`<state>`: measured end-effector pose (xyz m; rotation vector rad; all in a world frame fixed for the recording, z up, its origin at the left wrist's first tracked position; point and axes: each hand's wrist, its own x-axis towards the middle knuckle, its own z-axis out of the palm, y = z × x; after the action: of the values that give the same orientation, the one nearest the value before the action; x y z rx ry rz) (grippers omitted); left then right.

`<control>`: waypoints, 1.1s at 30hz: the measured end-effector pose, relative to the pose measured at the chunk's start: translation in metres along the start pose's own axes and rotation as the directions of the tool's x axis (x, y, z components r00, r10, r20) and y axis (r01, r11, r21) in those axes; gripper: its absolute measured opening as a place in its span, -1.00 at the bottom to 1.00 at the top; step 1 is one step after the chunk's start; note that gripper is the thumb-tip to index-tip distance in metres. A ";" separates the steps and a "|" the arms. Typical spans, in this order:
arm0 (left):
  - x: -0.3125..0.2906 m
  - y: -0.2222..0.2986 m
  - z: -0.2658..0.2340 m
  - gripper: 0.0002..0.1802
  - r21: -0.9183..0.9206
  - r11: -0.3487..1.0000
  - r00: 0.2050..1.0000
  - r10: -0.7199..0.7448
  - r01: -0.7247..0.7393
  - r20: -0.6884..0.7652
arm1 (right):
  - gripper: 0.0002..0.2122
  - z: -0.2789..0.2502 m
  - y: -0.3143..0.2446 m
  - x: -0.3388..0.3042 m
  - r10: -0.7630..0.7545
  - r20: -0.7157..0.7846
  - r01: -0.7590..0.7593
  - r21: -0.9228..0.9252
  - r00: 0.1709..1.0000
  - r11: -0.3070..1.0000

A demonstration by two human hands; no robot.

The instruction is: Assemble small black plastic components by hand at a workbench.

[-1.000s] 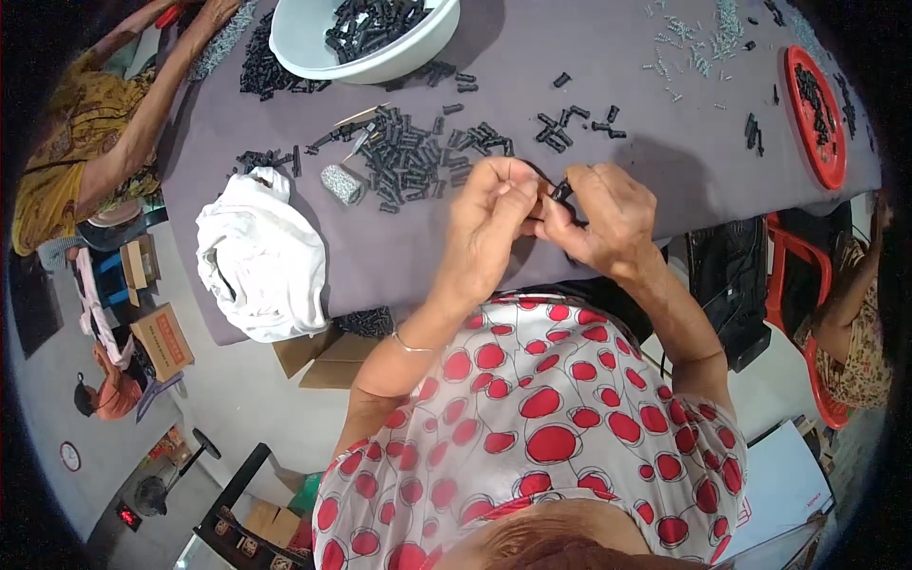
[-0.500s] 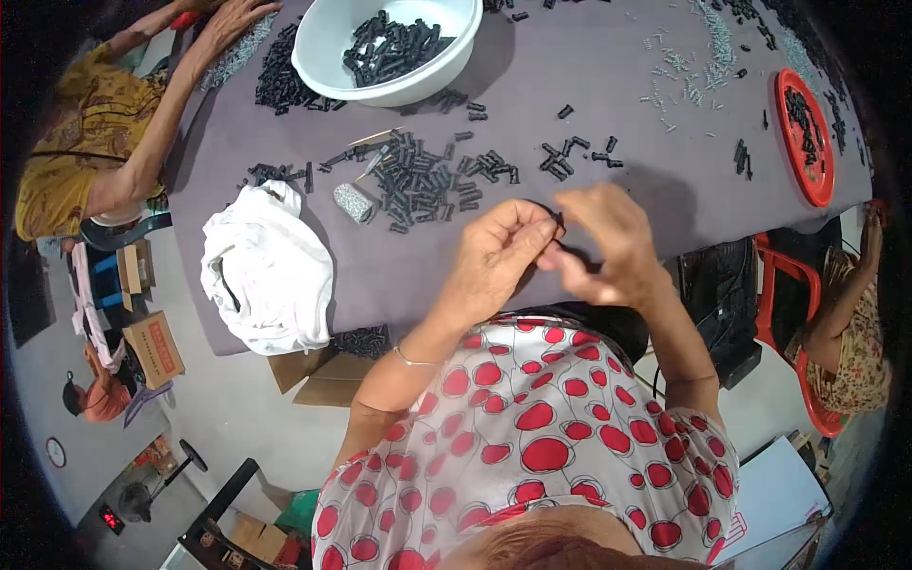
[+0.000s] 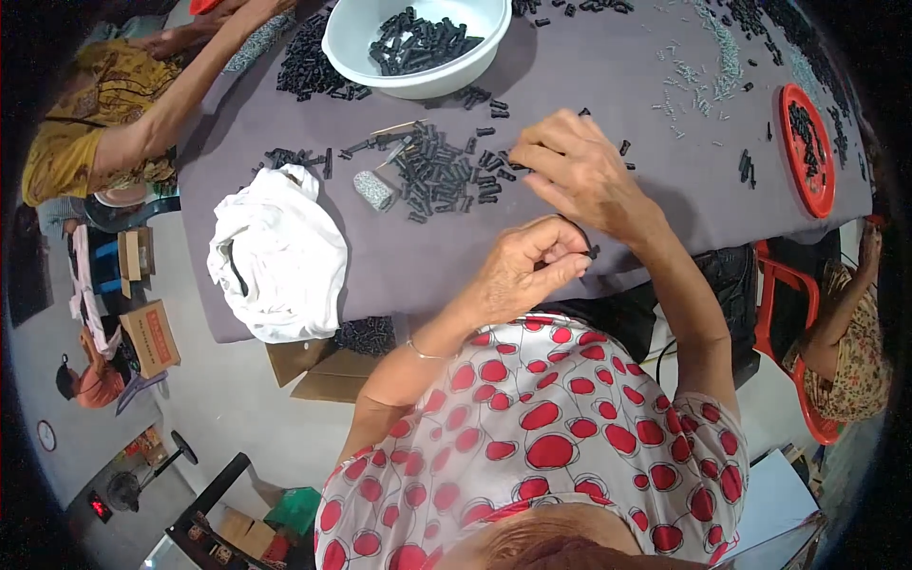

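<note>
My left hand (image 3: 532, 269) is near the table's front edge, its thumb and curled fingers pinching a small black plastic part (image 3: 591, 253) that pokes out past the thumb tip. Farther forward, my right hand (image 3: 581, 176) is stretched over the table, palm down. Its fingers are partly bent and its thumb stands apart. The fingertips come to the right side of a loose heap of short black plastic tubes (image 3: 432, 176), close to one tube. Other tubes beneath this hand are mostly hidden.
A white basin (image 3: 418, 85) of black parts stands at the back. To the left are a bunched white cloth (image 3: 275, 256) and a speckled grey cylinder (image 3: 374, 192). A red tray (image 3: 828, 190) and scattered small screws (image 3: 698, 85) lie right. Co-workers sit on both sides.
My right hand has moved away from my left, forward to the black tubes. My left hand keeps its black part and has turned slightly. The whole view has shifted a little.
</note>
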<state>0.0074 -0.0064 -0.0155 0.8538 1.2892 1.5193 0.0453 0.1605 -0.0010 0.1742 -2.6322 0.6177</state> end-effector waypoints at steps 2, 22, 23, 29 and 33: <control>0.001 -0.002 0.000 -0.90 0.042 0.998 0.999 0.045 -0.045 0.000 | -0.79 -0.004 0.002 -0.005 0.020 -0.024 -0.020 -0.025 1.000 0.999; -0.001 0.008 -0.004 -0.88 0.085 0.996 0.997 -0.039 0.033 0.070 | -0.79 -0.034 0.022 -0.061 0.295 -0.452 -0.362 -0.067 0.842 0.930; 0.000 0.006 -0.004 -0.87 0.061 0.998 0.997 -0.016 0.012 0.074 | -0.79 -0.032 0.024 -0.064 0.304 -0.457 -0.376 -0.073 0.836 0.924; -0.001 0.009 -0.001 -0.87 0.022 0.996 0.995 -0.082 0.081 0.064 | -0.80 -0.026 0.016 -0.067 0.303 -0.436 -0.361 -0.055 0.848 0.931; -0.001 0.012 0.001 -0.86 0.027 0.994 0.993 -0.110 0.109 0.032 | -0.79 -0.032 0.008 -0.063 0.443 -0.337 -0.497 -0.090 0.831 0.863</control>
<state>0.0063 -0.0075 -0.0031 0.8077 1.3121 1.4004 0.1125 0.1830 -0.0059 -0.6023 -2.4037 0.5095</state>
